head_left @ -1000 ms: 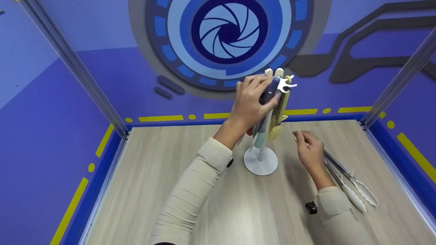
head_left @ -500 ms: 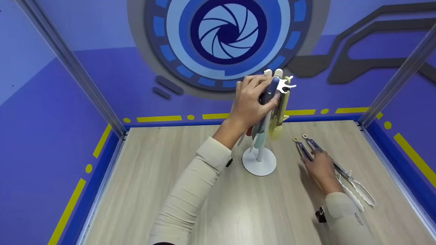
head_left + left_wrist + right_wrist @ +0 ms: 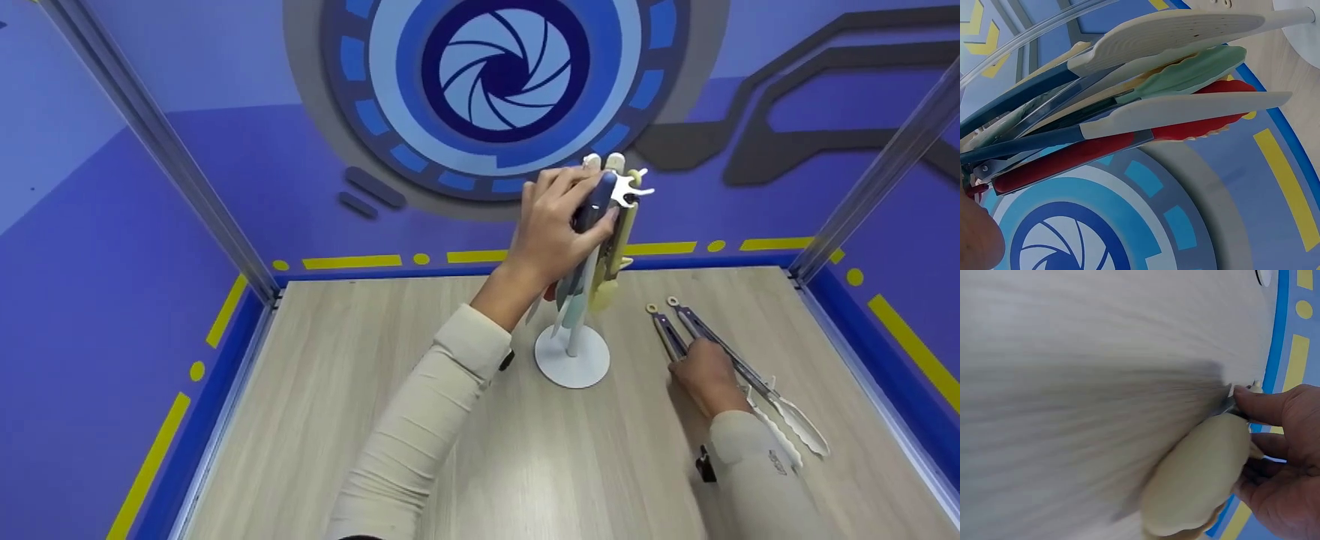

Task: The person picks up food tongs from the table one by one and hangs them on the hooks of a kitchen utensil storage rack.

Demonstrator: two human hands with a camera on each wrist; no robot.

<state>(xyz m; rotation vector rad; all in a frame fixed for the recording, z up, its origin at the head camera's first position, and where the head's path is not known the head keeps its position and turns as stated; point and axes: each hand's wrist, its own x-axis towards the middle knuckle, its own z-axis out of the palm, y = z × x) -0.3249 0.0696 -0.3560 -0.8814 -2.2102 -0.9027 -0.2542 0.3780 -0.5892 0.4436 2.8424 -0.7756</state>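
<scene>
In the head view my left hand [image 3: 555, 214] grips the navy handle of a pair of tongs [image 3: 598, 201] at the top of a white utensil stand [image 3: 555, 366]. The left wrist view shows these tongs [image 3: 1022, 146] with pale tips, beside red tongs [image 3: 1067, 163] and green-tipped tongs [image 3: 1193, 70]. At the right of the table, my right hand [image 3: 706, 375] holds the nearer of two tongs [image 3: 666, 332] by its middle, thumb and fingers around it. Its pale head [image 3: 1199, 472] fills the right wrist view's centre. The second tongs [image 3: 739, 364] lie alongside.
A white hook holder [image 3: 622, 189] with prongs tops the stand, and yellow tongs [image 3: 622, 236] hang from it. The wooden tabletop [image 3: 375, 375] is bounded by blue printed panels [image 3: 240, 165] at the back and sides.
My right hand has moved down and right from beside the rings at the tongs' ends to their middle, and grips the nearer pair. The left hand has stayed on the navy-handled tongs.
</scene>
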